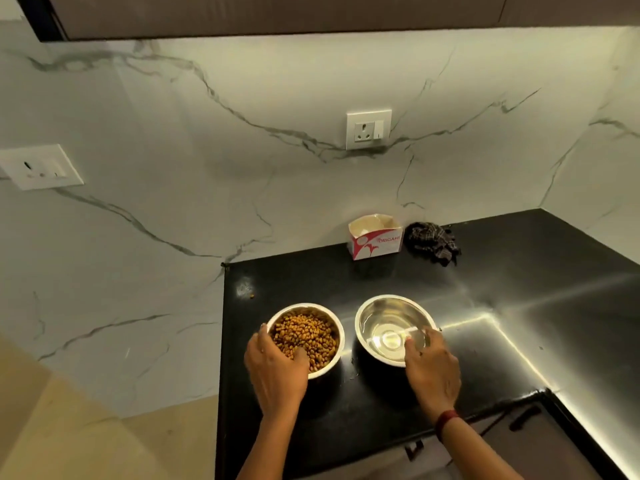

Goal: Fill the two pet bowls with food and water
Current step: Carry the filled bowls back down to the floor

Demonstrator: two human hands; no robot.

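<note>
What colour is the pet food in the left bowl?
The kibble is golden brown; the head view shows it.

I have a single wide-angle head camera, set close above the black counter (381, 278), looking forward and steeply down across it to the marble wall (242, 168) behind.

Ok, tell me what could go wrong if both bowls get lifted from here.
1. The right hand pinches only the near rim of the water bowl; lifted that way it may tilt and slop water onto the black countertop.
2. The kibble bowl is nearly full, and the left hand grips one side with its thumb inside the rim, so pellets could spill.
</note>
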